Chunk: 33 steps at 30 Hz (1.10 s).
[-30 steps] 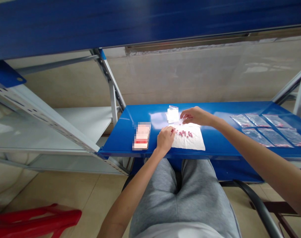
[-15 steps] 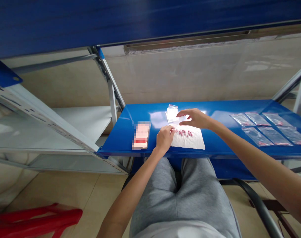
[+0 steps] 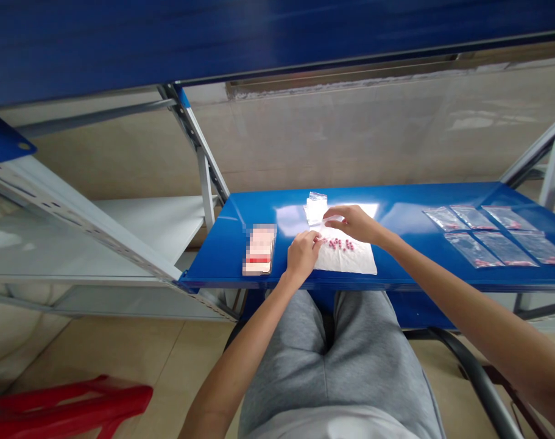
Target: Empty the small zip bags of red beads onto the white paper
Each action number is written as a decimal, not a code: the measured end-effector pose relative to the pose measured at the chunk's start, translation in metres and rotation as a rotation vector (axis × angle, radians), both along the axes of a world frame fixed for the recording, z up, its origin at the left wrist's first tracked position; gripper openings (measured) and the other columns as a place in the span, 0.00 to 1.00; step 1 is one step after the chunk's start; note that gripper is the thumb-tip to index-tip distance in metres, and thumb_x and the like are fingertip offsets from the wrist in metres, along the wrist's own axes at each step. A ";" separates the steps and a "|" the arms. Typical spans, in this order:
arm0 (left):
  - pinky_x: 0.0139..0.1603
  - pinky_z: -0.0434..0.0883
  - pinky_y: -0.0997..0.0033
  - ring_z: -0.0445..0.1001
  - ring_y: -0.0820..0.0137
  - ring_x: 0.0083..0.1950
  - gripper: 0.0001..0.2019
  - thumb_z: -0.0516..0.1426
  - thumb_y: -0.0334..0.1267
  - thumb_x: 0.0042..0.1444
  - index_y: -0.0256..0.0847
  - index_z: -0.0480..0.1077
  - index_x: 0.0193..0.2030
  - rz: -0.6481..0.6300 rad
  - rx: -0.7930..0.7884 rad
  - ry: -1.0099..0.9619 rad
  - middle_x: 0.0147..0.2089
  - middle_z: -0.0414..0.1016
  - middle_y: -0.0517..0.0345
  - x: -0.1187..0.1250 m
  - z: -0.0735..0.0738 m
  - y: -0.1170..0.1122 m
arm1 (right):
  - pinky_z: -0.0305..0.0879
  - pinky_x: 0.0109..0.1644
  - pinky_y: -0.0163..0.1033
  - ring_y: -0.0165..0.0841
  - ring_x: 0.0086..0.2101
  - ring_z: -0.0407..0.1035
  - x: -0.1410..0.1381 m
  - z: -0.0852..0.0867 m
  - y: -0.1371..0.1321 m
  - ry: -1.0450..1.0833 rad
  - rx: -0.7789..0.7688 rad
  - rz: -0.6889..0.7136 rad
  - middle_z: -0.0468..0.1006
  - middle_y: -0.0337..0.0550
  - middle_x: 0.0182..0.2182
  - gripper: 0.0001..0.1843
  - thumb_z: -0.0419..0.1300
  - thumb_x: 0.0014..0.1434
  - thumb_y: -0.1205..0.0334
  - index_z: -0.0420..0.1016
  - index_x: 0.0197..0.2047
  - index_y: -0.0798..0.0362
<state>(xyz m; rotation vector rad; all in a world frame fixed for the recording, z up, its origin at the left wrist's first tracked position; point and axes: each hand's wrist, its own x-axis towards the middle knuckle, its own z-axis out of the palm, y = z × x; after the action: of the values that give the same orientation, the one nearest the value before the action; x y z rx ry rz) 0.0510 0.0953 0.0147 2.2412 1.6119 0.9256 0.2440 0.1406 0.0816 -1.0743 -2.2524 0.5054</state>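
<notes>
A white cloth [image 3: 350, 261] lies on the blue shelf, bearing several small pinkish-red beads [image 3: 339, 244]. At the cloth's left edge my left hand [image 3: 302, 255] is closed, thumb and fingertips pinched on what looks like a small clear plastic bag [image 3: 321, 231], whose outline is faint. Just above the cloth's far side hovers my right hand [image 3: 354, 224], fingers curved and a gap showing between thumb and index finger. Whether a bead sits under its curled fingers is hard to see. Behind both hands rests a stack of clear zip bags [image 3: 315, 207].
To the left lies a phone-like object [image 3: 259, 250], partly blurred out. Several zip bags with red beads [image 3: 491, 238] are laid out in two rows at the right. A blue shelf [image 3: 277, 42] overhangs the top, and metal posts [image 3: 199, 143] stand at the sides.
My right hand has shifted slightly left, and its fingers are a little more curled. My left hand keeps its pinch in nearly the same place.
</notes>
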 end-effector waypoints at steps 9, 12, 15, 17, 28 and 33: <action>0.50 0.72 0.67 0.78 0.65 0.45 0.05 0.59 0.35 0.65 0.41 0.77 0.45 0.005 -0.030 -0.084 0.43 0.82 0.53 0.000 0.006 0.000 | 0.75 0.44 0.48 0.44 0.43 0.78 0.012 -0.020 0.000 0.148 -0.095 -0.164 0.81 0.52 0.47 0.31 0.70 0.54 0.49 0.72 0.58 0.51; 0.49 0.72 0.67 0.78 0.64 0.46 0.05 0.60 0.33 0.64 0.41 0.77 0.45 -0.001 -0.043 -0.110 0.44 0.82 0.53 0.001 0.008 0.000 | 0.76 0.44 0.48 0.44 0.43 0.79 0.015 -0.030 -0.001 0.202 -0.131 -0.197 0.80 0.52 0.46 0.30 0.68 0.57 0.50 0.71 0.60 0.50; 0.50 0.72 0.67 0.78 0.64 0.46 0.04 0.61 0.33 0.64 0.41 0.77 0.44 -0.002 -0.048 -0.122 0.44 0.82 0.52 0.001 0.011 0.001 | 0.77 0.42 0.47 0.42 0.42 0.78 0.013 -0.034 -0.004 0.279 -0.131 -0.218 0.79 0.50 0.46 0.29 0.66 0.59 0.49 0.70 0.61 0.48; 0.50 0.72 0.66 0.78 0.64 0.46 0.03 0.61 0.33 0.64 0.41 0.76 0.43 -0.009 -0.031 -0.135 0.44 0.82 0.53 0.000 0.014 0.003 | 0.77 0.39 0.45 0.40 0.40 0.78 0.010 -0.034 -0.006 0.370 -0.138 -0.226 0.79 0.48 0.44 0.26 0.65 0.59 0.46 0.72 0.57 0.48; 0.40 0.76 0.73 0.80 0.68 0.46 0.16 0.60 0.35 0.64 0.41 0.63 0.56 0.009 -0.233 -0.753 0.50 0.79 0.49 0.025 0.036 0.008 | 0.78 0.52 0.51 0.39 0.38 0.80 -0.015 -0.025 -0.021 0.984 -0.342 -0.332 0.80 0.42 0.34 0.23 0.70 0.52 0.47 0.62 0.37 0.47; 0.38 0.76 0.75 0.80 0.69 0.44 0.13 0.57 0.30 0.62 0.41 0.70 0.54 0.054 -0.193 -0.732 0.46 0.80 0.51 0.021 0.035 0.031 | 0.78 0.52 0.52 0.41 0.43 0.80 -0.011 -0.033 -0.020 1.014 -0.443 -0.357 0.80 0.43 0.40 0.30 0.73 0.48 0.51 0.61 0.47 0.45</action>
<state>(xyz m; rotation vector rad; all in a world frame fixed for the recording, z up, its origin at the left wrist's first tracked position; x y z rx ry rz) 0.0723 0.1258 0.0498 1.4699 1.3359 1.3309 0.2334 0.1201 0.0491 -1.0451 -1.0641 1.1116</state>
